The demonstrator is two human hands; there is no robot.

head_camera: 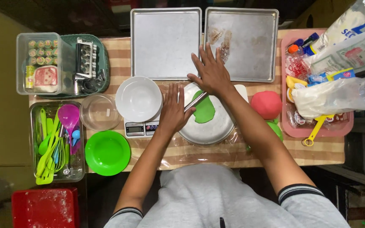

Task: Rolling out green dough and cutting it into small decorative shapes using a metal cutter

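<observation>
From the head camera, looking straight down, both hands are lying flat with fingers spread on a thin shiny metal rolling rod (196, 101), pressing on it rather than clasping it. The left hand (173, 110) is resting on the rod's lower end and the right hand (211, 74) is covering its upper end. The rod is lying slantwise across a flattened piece of green dough (204, 110), which is sitting on a round upturned metal pan (203, 131) in the middle of the striped table (119, 59).

Beyond the pan, two square metal baking trays (165, 42) are lying side by side; the right one is carrying faint smears. Just left of the pan, a white round bowl (138, 98) is sitting on a small digital kitchen scale (142, 128), with a clear glass bowl (99, 112) beside it and a bright green plastic plate (107, 153) nearer the person.

At the far left, a clear plastic box (39, 63) is holding small round green-topped items and a red-and-white packet, and a clear rectangular tub (56, 141) is holding green, purple and blue plastic utensils and a whisk. A green basket (91, 63) is holding metal cutters.

To the right, a ball of red dough (266, 104) is lying near a green lump (276, 130), just beside a pink plastic tray (317, 131) that is holding plastic bags and small bottles.
</observation>
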